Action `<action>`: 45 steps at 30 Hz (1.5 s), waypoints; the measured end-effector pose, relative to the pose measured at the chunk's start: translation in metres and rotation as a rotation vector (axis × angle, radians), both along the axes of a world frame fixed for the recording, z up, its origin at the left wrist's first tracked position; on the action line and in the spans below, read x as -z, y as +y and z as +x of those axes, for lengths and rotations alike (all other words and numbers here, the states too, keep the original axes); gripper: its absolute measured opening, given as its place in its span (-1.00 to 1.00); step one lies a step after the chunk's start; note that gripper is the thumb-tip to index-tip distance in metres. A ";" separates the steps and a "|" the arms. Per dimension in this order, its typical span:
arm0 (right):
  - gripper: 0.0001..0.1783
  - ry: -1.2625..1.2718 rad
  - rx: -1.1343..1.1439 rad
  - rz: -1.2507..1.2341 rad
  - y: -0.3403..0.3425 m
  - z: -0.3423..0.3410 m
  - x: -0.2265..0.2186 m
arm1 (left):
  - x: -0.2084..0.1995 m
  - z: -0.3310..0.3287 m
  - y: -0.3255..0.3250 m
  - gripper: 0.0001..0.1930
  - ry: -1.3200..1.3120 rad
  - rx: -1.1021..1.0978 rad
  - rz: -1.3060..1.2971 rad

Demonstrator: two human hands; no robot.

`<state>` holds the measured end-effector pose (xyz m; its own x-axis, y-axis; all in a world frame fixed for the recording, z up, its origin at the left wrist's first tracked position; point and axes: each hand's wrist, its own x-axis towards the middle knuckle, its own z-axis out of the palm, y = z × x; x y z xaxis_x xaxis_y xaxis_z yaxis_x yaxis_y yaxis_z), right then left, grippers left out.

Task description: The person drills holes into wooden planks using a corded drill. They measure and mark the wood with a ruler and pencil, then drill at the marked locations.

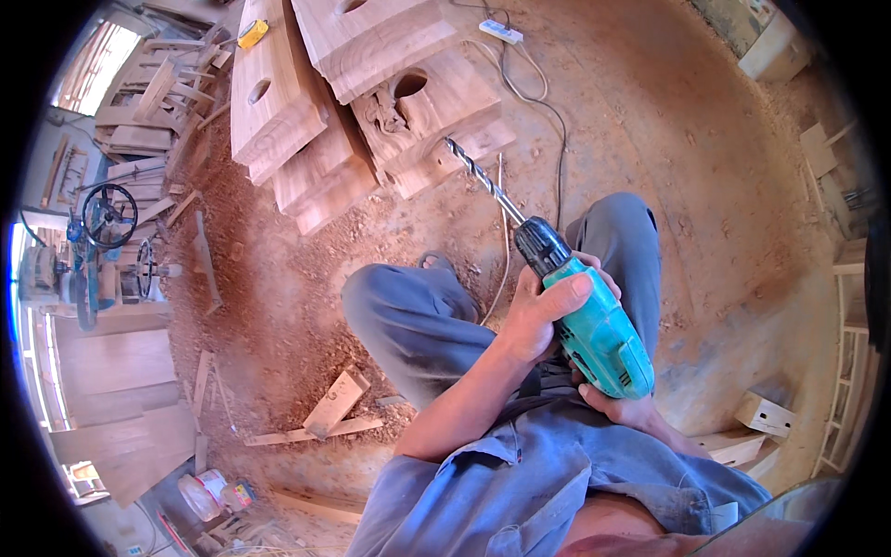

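A teal power drill (601, 339) with a black chuck lies across my lap, its body tilted up and to the left. From the chuck a long spiral drill bit (484, 178) points at the stacked timbers, its tip just in front of or over the near end of one; I cannot tell if they touch. My left hand (548, 306) wraps round the drill's front body behind the chuck, thumb across the top. At the rear underside, my right hand (614, 405) grips the drill, with most of its fingers hidden behind the housing.
Thick wooden timbers (278, 121) with round holes lie ahead, a yellow tape measure (251, 34) on one. A cable runs from a white power strip (501, 32). Wood offcuts (336, 402) and shavings cover the floor at left, near a machine with a black handwheel (109, 215).
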<state>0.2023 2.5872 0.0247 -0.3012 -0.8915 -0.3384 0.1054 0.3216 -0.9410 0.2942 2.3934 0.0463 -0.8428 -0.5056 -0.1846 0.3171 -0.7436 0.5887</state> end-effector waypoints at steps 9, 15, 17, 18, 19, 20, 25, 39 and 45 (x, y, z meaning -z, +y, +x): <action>-0.64 0.013 -0.019 0.021 0.012 0.000 0.007 | -0.005 0.000 0.005 -0.45 0.007 -0.048 0.003; -0.69 0.097 -0.028 0.006 0.011 0.002 -0.006 | -0.007 0.001 0.005 -0.47 0.055 -0.036 0.049; -0.72 0.112 -0.025 0.004 0.011 0.003 -0.010 | -0.009 0.001 0.006 -0.47 0.070 -0.030 0.075; -0.74 0.119 -0.022 0.004 0.012 0.003 -0.012 | -0.011 0.001 0.006 -0.46 0.078 -0.022 0.092; -0.75 0.124 -0.030 0.021 0.012 0.004 -0.014 | -0.012 0.001 0.005 -0.46 0.085 -0.015 0.108; -0.77 0.129 -0.039 0.038 0.012 0.004 -0.017 | -0.012 0.002 0.005 -0.46 0.093 -0.008 0.125; -0.78 -0.115 0.079 0.129 0.009 0.008 -0.024 | -0.013 0.005 0.004 -0.44 0.113 0.027 0.139; -0.74 0.114 -0.075 -0.020 0.005 0.007 -0.009 | -0.009 0.006 0.003 -0.33 0.020 -0.052 0.012; -0.59 -0.206 -0.053 -0.043 -0.013 0.012 0.034 | 0.018 0.005 -0.004 -0.37 -0.164 -0.106 -0.170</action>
